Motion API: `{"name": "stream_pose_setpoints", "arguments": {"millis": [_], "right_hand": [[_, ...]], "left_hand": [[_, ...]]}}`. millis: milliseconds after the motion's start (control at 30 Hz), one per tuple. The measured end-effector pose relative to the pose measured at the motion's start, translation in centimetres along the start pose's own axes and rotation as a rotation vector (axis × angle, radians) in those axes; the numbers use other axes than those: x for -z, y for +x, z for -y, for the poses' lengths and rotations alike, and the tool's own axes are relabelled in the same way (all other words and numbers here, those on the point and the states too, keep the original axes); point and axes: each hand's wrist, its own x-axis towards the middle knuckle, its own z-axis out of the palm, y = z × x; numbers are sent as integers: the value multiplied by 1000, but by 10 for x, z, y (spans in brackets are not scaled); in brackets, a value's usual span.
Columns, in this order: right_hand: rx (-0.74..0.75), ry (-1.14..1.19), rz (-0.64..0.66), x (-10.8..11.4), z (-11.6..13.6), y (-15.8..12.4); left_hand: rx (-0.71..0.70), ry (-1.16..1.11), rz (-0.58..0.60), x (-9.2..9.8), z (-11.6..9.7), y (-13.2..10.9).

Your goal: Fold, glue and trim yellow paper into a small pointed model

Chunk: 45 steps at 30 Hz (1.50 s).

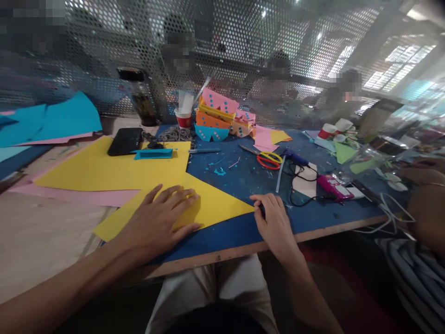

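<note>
A pointed sheet of yellow paper (215, 202) lies on the blue table top near its front edge. My left hand (167, 213) rests flat on this sheet with its fingers spread. At the sheet's narrow right tip, my right hand (273, 215) has its fingers curled, thumb and forefinger closed on the point. A larger yellow sheet (114, 171) lies behind and to the left, with pink paper (111, 198) partly under it. On the larger sheet are a black phone (125, 141) and a small folded blue paper piece (153, 153).
Scissors (269, 160) with red and yellow handles, a glue gun (295, 157) and a pink device (333, 188) with cords lie to the right. Behind stand folded paper pieces (213, 118), a paper cup (183, 118) and a bottle (142, 99). Another person's arm (426, 199) is at far right.
</note>
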Motion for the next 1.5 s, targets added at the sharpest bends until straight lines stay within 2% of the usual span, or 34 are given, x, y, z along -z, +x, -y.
{"name": "stream_pose_setpoints", "arguments": {"millis": [667, 1067, 1133, 1200, 1233, 1300, 1400, 1433, 1500], "right_hand": [[-10, 9, 4, 2, 0, 1], [-8, 38, 10, 3, -4, 4], [-14, 60, -62, 7, 2, 3], [1, 72, -203, 13, 15, -2], [28, 69, -278, 15, 25, -7], [149, 80, -320, 18, 48, -19], [438, 202, -58, 13, 78, -36], [490, 224, 36, 8, 84, -39], [529, 227, 132, -3, 91, -42]], "left_hand": [[-34, -65, 70, -3, 12, -5], [-66, -69, 19, -7, 16, -6], [-68, -69, 9, -9, 16, -6], [-67, -75, 5, -10, 17, -5], [-66, -79, 4, -11, 17, -5], [-65, -83, 6, -11, 18, -5], [-62, -90, 13, -11, 17, -5], [-59, -91, 14, -11, 17, -5], [-54, -86, 6, -10, 16, -5]]}}
